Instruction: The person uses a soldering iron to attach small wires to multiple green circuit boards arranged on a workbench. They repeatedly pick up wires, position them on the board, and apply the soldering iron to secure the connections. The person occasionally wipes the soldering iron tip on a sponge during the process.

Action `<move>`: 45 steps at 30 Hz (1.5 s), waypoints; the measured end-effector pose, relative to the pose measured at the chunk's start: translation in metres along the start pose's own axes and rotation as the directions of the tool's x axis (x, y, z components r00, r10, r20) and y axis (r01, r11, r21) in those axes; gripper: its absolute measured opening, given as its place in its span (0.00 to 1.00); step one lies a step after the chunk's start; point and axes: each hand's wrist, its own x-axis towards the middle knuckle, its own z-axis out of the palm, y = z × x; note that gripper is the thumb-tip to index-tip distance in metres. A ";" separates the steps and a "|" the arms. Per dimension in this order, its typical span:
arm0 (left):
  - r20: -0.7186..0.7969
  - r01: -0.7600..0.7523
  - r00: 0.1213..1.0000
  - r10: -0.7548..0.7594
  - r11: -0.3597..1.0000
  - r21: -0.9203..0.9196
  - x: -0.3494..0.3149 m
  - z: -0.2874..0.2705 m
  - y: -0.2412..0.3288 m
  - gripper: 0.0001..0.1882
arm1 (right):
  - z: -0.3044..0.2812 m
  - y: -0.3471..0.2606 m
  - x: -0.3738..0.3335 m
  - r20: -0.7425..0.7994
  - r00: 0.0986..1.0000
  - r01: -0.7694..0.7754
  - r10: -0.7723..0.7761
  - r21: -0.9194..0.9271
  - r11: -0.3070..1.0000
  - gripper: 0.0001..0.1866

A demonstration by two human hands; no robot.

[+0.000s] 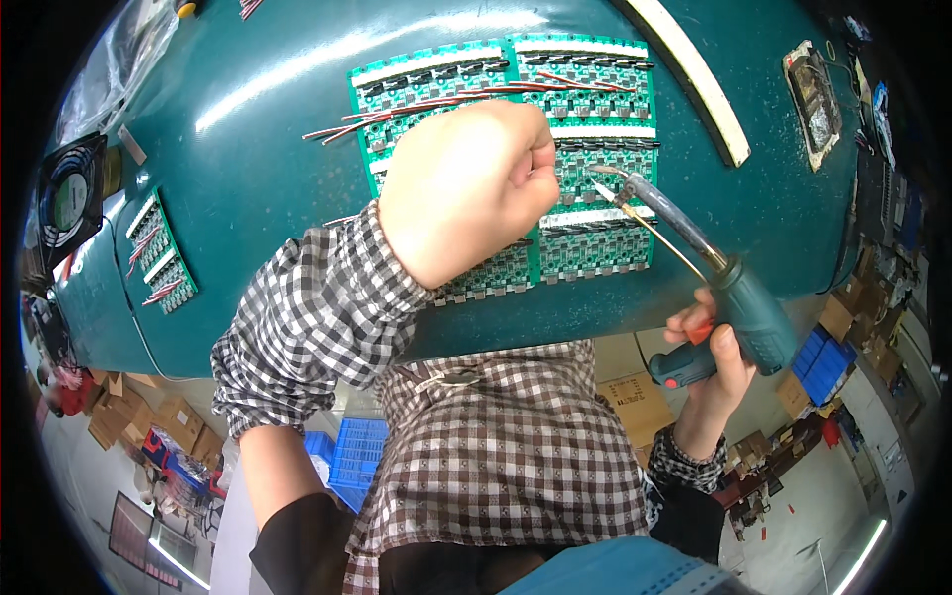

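Observation:
My left hand (471,183) is over the middle of a panel of green circuit boards (600,260), its fingers closed in a pinch. What they hold, if anything, is hidden. In my right hand (732,375) is a dark green pistol-shaped soldering gun (762,322) with a red trigger. Its bent metal barrel points up and left, and the tip hangs over the boards, just right of my left fingers. A thin brass-coloured tube runs alongside the barrel to the tip. Red and white wires (451,100) lie across the boards' upper rows.
A smaller circuit board panel (164,253) with wires lies at the left of the green table (268,169). Behind it stands a black fan (71,198). A long pale curved strip (694,79) and a grimy metal tray (813,104) are on the right. Blue crates (357,451) stand below the table.

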 end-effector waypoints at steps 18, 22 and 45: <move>-0.017 -0.023 1.000 0.024 0.998 0.055 0.001 0.001 -0.001 0.03 | 0.005 -0.001 0.001 0.036 0.999 0.022 -0.021 -0.011 1.000 0.24; -0.028 -0.025 0.999 0.027 0.998 0.064 0.000 0.002 -0.002 0.03 | 0.006 -0.001 -0.001 0.061 0.995 0.084 -0.078 -0.095 0.992 0.23; -0.045 -0.034 0.998 0.037 0.997 0.063 0.001 0.003 -0.001 0.03 | 0.015 -0.004 -0.007 0.065 0.988 0.152 -0.138 -0.292 0.944 0.25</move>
